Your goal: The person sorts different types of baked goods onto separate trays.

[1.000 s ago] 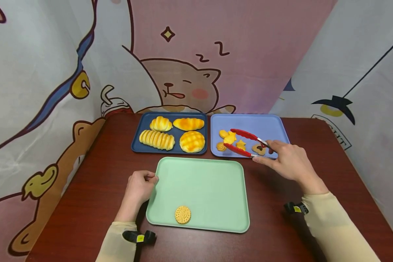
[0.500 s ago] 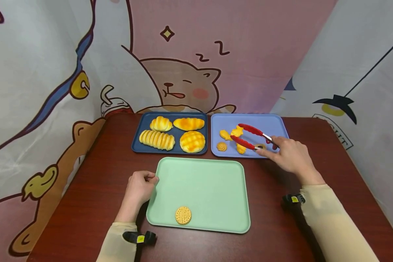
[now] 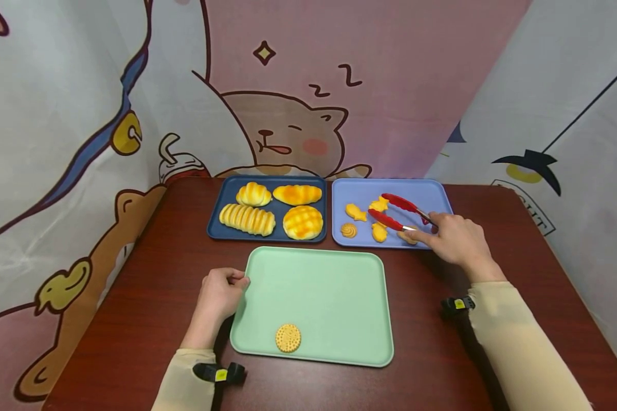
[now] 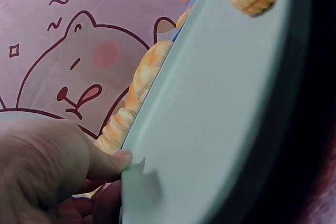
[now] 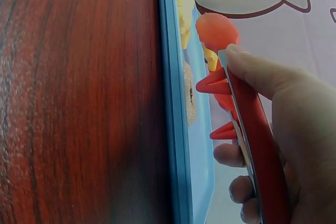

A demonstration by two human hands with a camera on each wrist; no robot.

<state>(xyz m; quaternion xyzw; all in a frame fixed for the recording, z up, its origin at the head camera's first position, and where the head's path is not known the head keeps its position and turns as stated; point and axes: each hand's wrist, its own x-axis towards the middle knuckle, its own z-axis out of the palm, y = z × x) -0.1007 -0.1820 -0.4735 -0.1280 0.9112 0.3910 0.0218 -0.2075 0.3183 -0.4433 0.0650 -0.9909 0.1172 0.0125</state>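
Observation:
My right hand (image 3: pixel 457 242) holds red-tipped tongs (image 3: pixel 401 202) over the periwinkle tray (image 3: pixel 427 191). The tongs' arms stand apart, and a yellow star-like cookie (image 3: pixel 378 204) lies between their tips. Near it are a fish-shaped cookie (image 3: pixel 356 212), another yellow cookie (image 3: pixel 379 232) and a swirl cookie (image 3: pixel 348 230). A brown cookie (image 5: pixel 190 95) lies below the tongs, by the tray's near edge. My left hand (image 3: pixel 221 292) pinches the left rim of the mint-green tray (image 3: pixel 313 291), thumb on top and fingers underneath. On that tray a round cookie (image 3: pixel 288 338) lies near the front edge.
At the back left stands a navy tray (image 3: pixel 215 233) with a croissant (image 3: pixel 253 194), a long bun (image 3: pixel 297 194), a ridged loaf (image 3: pixel 247 220) and a round bun (image 3: pixel 302 222). A printed cloth (image 3: pixel 391 85) hangs behind the brown table (image 3: pixel 149 297).
The tongs have moved right and slightly away from me, and the yellow cookie at their tips has shifted the same way. My left hand and the green tray stay in place.

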